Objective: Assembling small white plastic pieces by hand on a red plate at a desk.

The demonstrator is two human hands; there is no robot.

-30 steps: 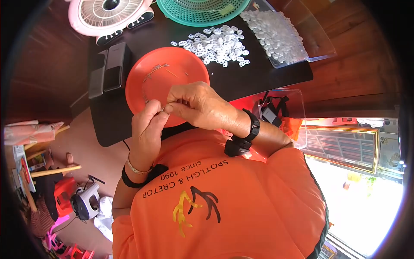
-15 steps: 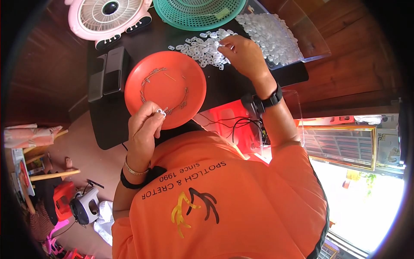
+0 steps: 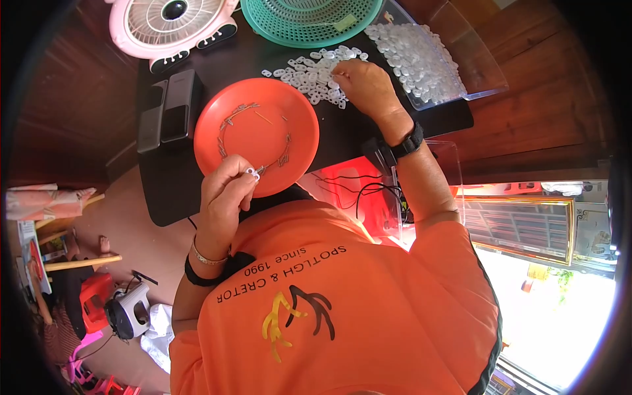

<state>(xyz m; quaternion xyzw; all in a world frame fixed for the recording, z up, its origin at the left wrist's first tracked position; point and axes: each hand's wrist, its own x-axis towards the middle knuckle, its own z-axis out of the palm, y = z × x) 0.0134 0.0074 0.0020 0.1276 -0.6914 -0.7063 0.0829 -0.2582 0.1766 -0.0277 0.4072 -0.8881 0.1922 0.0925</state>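
My left hand (image 3: 227, 194) pinches a small white plastic piece with two holes (image 3: 253, 174), over the near rim of an orange plate (image 3: 263, 131). A thin metal pin seems to stick out beside that piece. Several thin metal pins (image 3: 284, 150) lie around the inside of the plate. At the back, my right hand (image 3: 368, 85) has its fingertips pressed together at the edge of a loose pile of white two-holed pieces (image 3: 309, 76). Whatever sits between those fingertips is hidden.
A clear plastic bin (image 3: 421, 62) full of white pieces stands at the back right. Next to it is a green basket (image 3: 309, 26), then a pink fan (image 3: 172, 29). Grey boxy devices (image 3: 176, 105) sit left of the plate. Black cables (image 3: 368, 187) hang below the dark table.
My right hand has shifted slightly downward at the pile, its fingers closing together. My left hand keeps its pinch on the white piece over the plate. The whole view has shifted slightly.
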